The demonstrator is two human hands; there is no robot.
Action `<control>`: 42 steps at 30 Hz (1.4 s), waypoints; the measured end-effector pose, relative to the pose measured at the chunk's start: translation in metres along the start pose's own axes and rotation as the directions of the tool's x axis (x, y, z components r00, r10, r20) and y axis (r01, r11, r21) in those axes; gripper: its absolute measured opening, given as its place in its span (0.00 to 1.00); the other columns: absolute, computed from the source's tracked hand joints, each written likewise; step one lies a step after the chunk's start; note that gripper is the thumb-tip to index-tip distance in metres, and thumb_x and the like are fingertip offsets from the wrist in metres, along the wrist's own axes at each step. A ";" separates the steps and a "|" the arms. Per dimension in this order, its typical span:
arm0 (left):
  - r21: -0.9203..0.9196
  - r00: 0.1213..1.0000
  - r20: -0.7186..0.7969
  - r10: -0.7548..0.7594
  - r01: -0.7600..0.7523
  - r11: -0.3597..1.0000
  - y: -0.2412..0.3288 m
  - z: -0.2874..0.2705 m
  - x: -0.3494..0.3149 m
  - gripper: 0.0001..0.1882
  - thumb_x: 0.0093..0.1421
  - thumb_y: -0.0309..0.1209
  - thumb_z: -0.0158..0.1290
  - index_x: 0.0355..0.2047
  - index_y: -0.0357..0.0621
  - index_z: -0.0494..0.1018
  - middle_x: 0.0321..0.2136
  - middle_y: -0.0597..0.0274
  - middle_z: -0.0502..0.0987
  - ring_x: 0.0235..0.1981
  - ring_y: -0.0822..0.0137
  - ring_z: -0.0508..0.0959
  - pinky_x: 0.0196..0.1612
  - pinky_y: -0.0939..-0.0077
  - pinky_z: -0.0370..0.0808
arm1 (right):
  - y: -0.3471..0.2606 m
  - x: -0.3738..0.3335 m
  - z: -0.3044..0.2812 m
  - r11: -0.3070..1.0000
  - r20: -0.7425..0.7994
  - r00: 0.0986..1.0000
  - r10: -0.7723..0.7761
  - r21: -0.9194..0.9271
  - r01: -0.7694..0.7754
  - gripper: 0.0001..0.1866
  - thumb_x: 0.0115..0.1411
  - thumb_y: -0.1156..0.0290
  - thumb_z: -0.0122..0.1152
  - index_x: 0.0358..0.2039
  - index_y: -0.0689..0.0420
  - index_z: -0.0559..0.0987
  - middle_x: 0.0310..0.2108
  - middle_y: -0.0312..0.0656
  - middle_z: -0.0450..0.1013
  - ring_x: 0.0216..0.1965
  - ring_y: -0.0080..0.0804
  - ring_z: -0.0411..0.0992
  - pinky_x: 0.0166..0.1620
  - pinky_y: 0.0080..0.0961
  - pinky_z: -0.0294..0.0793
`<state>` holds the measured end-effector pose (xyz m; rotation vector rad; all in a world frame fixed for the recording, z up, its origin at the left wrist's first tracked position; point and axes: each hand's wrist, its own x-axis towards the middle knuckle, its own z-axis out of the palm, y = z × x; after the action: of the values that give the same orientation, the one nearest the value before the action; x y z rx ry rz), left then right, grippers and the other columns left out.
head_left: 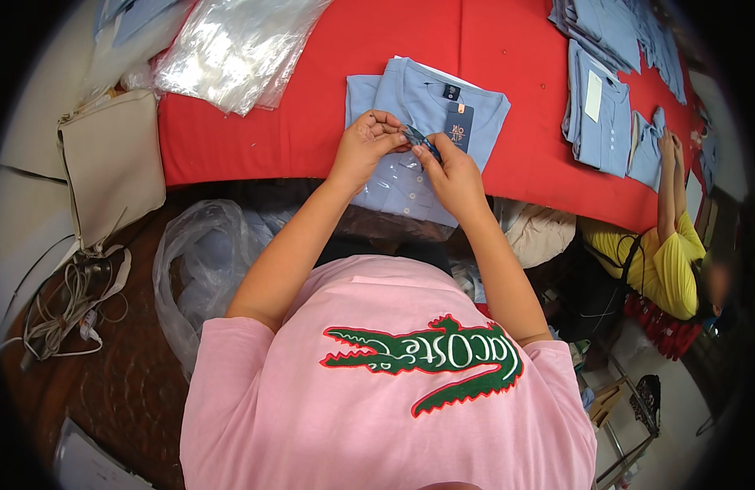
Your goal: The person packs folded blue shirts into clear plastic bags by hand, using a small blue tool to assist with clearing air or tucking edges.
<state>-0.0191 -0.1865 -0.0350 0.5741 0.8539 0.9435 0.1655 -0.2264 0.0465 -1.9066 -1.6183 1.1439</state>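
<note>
A folded light blue shirt point(431, 86) with white buttons lies at the table's front edge. Clear plastic point(391, 175) covers its lower part. A dark blue hang tag point(459, 122) rests on the shirt below the collar. Over the shirt, my left hand point(368, 149) and my right hand point(459, 178) meet, fingertips pinched together. Between them is a small, shiny dark blue strip point(421, 140), partly hidden by the fingers. Its kind is too small to make out.
A red cloth point(247, 147) covers the table. Clear plastic bags point(234, 53) are piled at far left, beside a beige bag point(112, 163). Folded blue shirts point(598, 122) lie at right, near a person in yellow point(670, 265). A large plastic bag point(169, 269) is below the table edge.
</note>
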 end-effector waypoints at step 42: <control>0.896 0.901 0.432 0.041 -0.434 0.090 0.062 0.004 -0.040 0.14 0.51 0.30 0.72 0.35 0.44 0.80 0.41 0.61 0.76 0.49 0.55 0.76 0.56 0.59 0.72 | 0.055 -0.026 -0.029 0.967 -0.450 0.873 -0.189 -0.241 0.085 0.18 0.58 0.58 0.77 0.38 0.61 0.86 0.33 0.46 0.74 0.40 0.47 0.74 0.45 0.44 0.72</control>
<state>-0.0569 -0.1921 0.0282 2.1103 1.0522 0.3674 0.2228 -0.2591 0.0320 -1.9614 -1.6077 0.4074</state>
